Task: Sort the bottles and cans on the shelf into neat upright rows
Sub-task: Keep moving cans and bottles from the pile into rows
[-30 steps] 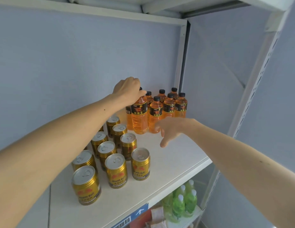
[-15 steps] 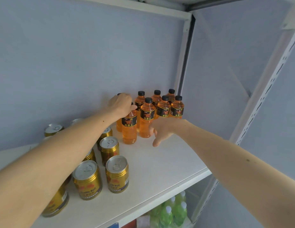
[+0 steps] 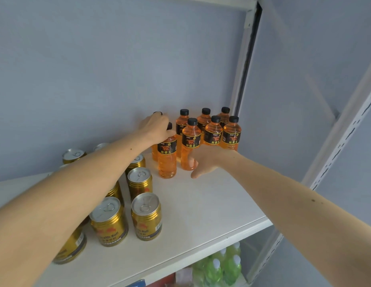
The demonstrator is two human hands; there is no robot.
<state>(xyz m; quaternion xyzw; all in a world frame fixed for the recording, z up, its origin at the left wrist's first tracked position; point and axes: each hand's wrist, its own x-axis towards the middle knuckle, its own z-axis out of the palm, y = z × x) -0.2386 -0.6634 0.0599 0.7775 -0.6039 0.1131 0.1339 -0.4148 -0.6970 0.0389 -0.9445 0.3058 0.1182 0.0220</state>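
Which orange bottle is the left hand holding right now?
The front-left orange bottle, nearest the gold cans; the left hand grips its cap, while the others stand untouched.

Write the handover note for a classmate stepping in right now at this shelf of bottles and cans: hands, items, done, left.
Left hand: grips the black cap of the front-left orange plastic bottle.
Right hand: open, fingers against the base of the neighbouring orange bottle.
Items: other black-capped orange bottles stand upright in rows at the back right of the white shelf; gold metal cans stand upright on the left.
Done: everything visible is upright.
Left: square up the front two bottles, then probably the cans.
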